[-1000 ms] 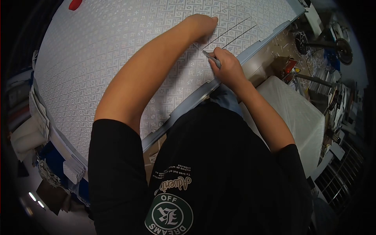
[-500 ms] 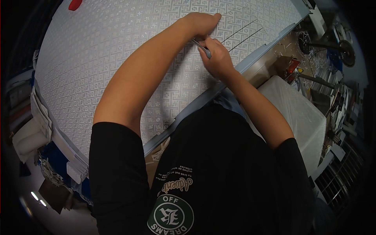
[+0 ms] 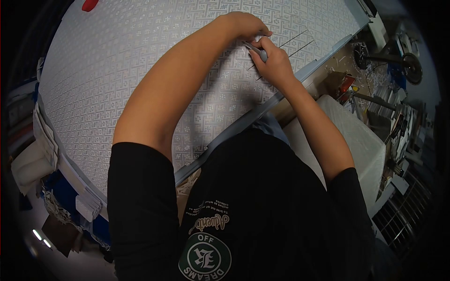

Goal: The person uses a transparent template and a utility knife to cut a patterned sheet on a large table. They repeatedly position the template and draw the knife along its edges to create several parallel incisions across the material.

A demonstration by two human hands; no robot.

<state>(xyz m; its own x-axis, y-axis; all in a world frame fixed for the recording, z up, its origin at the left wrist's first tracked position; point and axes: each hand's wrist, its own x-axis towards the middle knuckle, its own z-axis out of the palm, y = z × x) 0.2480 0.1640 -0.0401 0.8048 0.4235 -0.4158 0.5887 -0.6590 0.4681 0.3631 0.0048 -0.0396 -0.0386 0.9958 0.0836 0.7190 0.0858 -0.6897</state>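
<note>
My right hand [image 3: 275, 61] is closed around a slim grey-handled tool [image 3: 261, 53], its narrow metallic end pointing up and left under my left hand. Bent at the wrist, my left hand [image 3: 251, 25] rests over the silvery patterned sheet [image 3: 140, 51] just beyond the tool. Most of its fingers are hidden behind the back of the hand; one fingertip shows close above my right hand. Two thin dark parallel lines [image 3: 293, 40] run slantwise across the sheet and pass behind my right hand.
A blue-grey edge strip [image 3: 309, 70] borders the sheet on my side. Something red [image 3: 89, 4] lies at the far left. To the right are a pale covered block [image 3: 349, 126], a metal stand [image 3: 411, 65] and paper scraps. Stacked sheets [image 3: 44, 136] stand at the left.
My right hand and the tool have shifted right and slightly up, so the dark lines now show on both sides of the hand. My left hand has moved slightly right, its fingertip lower.
</note>
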